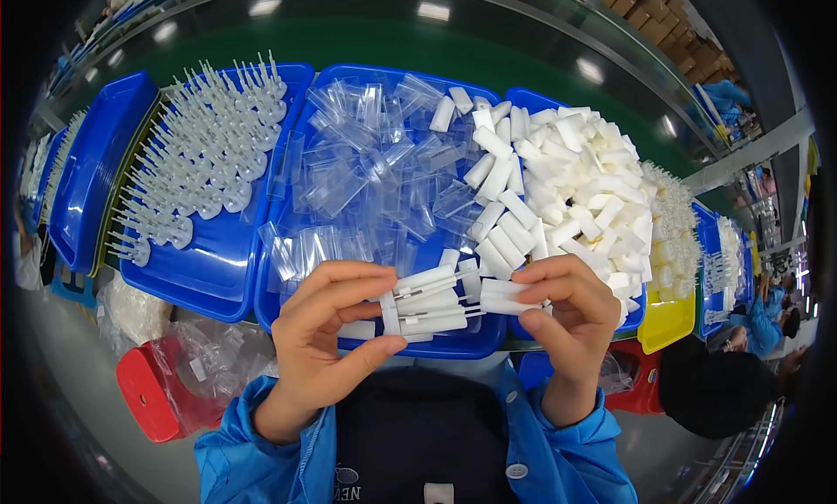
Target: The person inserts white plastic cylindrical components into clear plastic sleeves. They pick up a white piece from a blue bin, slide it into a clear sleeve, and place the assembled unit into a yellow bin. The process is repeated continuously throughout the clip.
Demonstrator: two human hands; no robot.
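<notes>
Over the front of the middle blue tray (418, 343), my left hand (327, 334) pinches several white pronged plastic pieces (390, 314) by their base ends, between thumb and fingers. Their thin prongs point right, with white foam blocks (445, 319) lying along them. My right hand (571, 308) grips white foam blocks (499, 297) between thumb and fingertips, close to the prong tips. Whether these blocks touch the prongs, I cannot tell. Clear plastic sleeves (375, 168) fill much of the tray beneath. White foam blocks (602, 190) are heaped to the right, some spilling onto the sleeves.
At left, a blue tray (209, 282) carries rows of white pronged pieces (205, 146). Stacked blue trays (100, 173) stand beyond it. A yellow tray (670, 330) with clear parts is at right. Red stools (157, 395) flank me below. The green conveyor (349, 33) runs behind.
</notes>
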